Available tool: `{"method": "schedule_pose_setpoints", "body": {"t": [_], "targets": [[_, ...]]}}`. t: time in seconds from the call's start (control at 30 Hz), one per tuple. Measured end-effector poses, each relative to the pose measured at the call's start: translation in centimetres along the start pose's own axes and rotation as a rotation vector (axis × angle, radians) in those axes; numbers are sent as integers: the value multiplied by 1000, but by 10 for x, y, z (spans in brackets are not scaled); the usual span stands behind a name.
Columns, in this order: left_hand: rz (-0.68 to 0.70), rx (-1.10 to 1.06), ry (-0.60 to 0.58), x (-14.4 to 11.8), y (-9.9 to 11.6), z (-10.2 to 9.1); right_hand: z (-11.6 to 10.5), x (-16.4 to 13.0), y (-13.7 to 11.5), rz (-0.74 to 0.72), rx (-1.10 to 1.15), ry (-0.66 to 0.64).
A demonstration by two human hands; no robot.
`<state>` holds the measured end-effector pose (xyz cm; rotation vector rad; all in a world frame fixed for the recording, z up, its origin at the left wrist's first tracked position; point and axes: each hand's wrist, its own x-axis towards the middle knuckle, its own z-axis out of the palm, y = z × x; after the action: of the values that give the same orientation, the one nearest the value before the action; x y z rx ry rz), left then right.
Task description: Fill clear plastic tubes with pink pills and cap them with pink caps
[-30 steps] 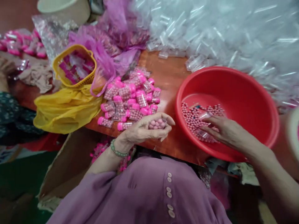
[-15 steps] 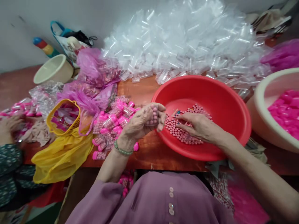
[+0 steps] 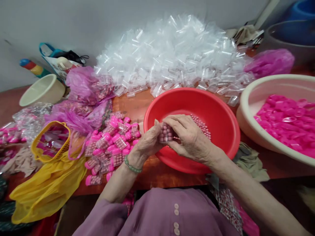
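My left hand (image 3: 149, 141) is wrapped round a small clear plastic bottle (image 3: 165, 133) filled with pink beads, held over the near left rim of a red basin (image 3: 227, 118). Against the bottle's right end my right hand (image 3: 193, 139) is curled, thumb and fingers brought close together; whatever lies between its fingertips is hidden. Loose pink beads (image 3: 202, 126) lie in the basin, partly behind my right hand. To the left of my left wrist, a heap of filled bottles with pink caps (image 3: 118, 142) rests on the table.
A large pile of clear bottles (image 3: 162, 59) stands along the wall. On the right, a cream basin (image 3: 246, 98) holds bright pink caps (image 3: 285, 114). A yellow basket (image 3: 36, 150), a yellow cloth (image 3: 46, 186) and purple bags (image 3: 81, 82) lie left. A grey-green cloth (image 3: 251, 164) is beside the red basin.
My right hand has left the beads in the red basin and come up to the bottle in my left hand. The view has shifted right, and the co-worker's hand at far left has left view.
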<state>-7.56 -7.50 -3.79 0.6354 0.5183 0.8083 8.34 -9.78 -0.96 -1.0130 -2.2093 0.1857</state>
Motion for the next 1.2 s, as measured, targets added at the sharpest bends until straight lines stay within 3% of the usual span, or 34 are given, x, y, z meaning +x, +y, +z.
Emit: {"method": "schedule_pose_setpoints", "body": {"t": [0.23, 0.43, 0.6, 0.77, 0.87, 0.97, 1.03, 1.2], "targets": [[85, 74, -55, -13, -4, 3, -5, -9, 6, 6, 101, 7], [34, 104, -106, -21, -7, 6, -16, -7, 13, -16, 321, -132], [10, 44, -93, -21, -13, 5, -22, -4, 27, 104, 574, -225], [-9, 12, -90, -15, -15, 4, -19, -4, 40, 254, 733, -208], [3, -2, -74, -11, -13, 1, -21, -6, 49, 329, 709, -108], [10, -31, -58, -8, -10, -1, -27, -11, 60, 339, 445, -110], [8, -52, -42, -5, -8, -1, -31, -17, 70, 305, 243, -253], [18, -55, -24, -5, -5, 3, -29, -42, 86, 308, -206, -814]]}}
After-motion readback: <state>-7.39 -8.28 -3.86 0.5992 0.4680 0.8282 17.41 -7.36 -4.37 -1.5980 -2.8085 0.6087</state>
